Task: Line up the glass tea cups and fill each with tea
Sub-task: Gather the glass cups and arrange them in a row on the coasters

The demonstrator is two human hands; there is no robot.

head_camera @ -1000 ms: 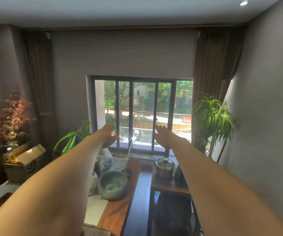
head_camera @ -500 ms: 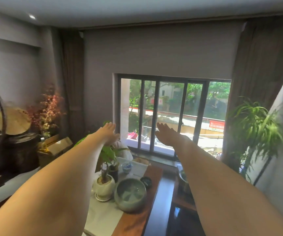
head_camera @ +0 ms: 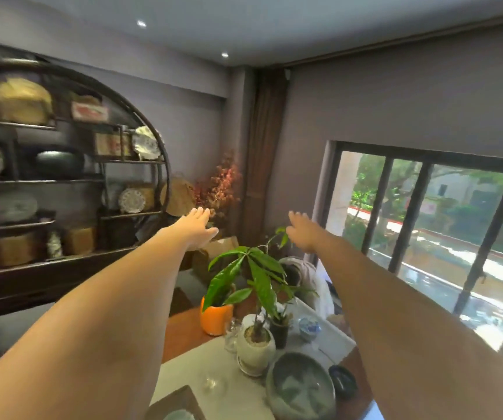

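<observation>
Both arms stretched forward, palms down, above the worktop.

The left hand and right hand are spread flat, each grip empty; one clear glass tea cup stands on the white worktop beside the grey-green ceramic bowl.

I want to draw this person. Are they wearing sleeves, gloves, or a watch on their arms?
No. Both arms are bare as far as the picture shows, with no sleeves in view. The left hand and right hand have no gloves. No watch, bracelet or ring shows on either, though the hands are small and slightly blurred.

L hand & R hand outstretched, empty, above table w/ plants.
</observation>
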